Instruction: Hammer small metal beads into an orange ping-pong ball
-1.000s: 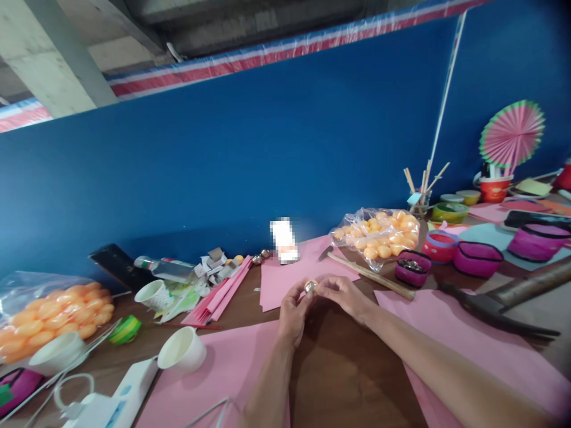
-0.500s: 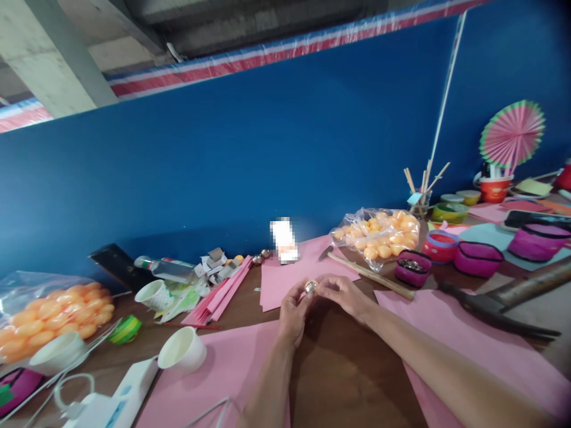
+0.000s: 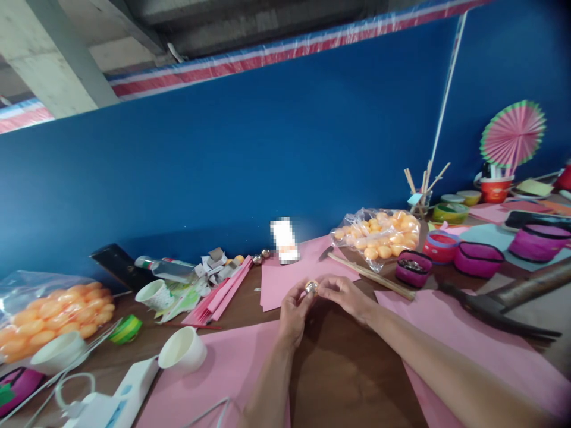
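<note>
Fingers of the left hand are pinching a small, shiny, round, silvery-gold metal ball, while the right hand is touching its right edge, grip too small to tell. Beyond the fingers, a pink paper sheet is lying; a pale wooden-handled hammer is resting to their right.

A small, round, shiny metallic ball, silvery with warm gold glints, sits in the fingertips of the left hand, above the brown desk; the right hand meets its right side.
</note>
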`<state>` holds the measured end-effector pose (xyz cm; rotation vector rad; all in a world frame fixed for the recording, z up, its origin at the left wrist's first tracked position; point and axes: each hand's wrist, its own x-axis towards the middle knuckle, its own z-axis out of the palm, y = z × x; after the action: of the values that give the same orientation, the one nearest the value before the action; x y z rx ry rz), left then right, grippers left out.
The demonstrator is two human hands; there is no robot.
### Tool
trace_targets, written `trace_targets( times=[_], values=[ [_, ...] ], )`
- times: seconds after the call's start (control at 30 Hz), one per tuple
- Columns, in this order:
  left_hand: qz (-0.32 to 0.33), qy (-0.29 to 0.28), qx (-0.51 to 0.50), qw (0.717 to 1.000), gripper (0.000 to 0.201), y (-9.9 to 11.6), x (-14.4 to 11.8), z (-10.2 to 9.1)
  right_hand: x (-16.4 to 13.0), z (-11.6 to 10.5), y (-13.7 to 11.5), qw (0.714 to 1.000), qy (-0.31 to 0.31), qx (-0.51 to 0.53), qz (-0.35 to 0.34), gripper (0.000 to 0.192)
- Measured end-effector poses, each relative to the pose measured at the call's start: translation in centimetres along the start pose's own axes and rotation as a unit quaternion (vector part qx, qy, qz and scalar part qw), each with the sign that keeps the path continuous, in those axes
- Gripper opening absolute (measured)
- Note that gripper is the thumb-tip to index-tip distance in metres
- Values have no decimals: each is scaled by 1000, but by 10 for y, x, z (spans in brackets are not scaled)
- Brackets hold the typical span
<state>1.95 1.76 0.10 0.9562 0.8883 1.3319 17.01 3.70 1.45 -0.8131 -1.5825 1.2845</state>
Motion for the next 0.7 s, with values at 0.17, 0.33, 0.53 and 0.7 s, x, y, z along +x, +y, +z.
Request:
trace_targets(
  times=[0.17, 0.33, 0.53, 0.7],
  values=[
    [2, 0, -3, 1000, 46, -1, 0, 0, 0, 0, 0, 1000, -1, 2, -3, 29],
    [0, 1, -7, 1000, 47, -1, 0, 1, 0, 0, -2, 1000, -13, 4, 2, 26],
    [5, 5, 7, 1000, 49, 0, 0, 1, -1, 0, -6, 1000, -17, 6, 5, 25],
    [20, -11, 35, 999, 47, 0, 1, 0, -1, 1, -7, 999, -16, 27, 18, 28]
  ],
)
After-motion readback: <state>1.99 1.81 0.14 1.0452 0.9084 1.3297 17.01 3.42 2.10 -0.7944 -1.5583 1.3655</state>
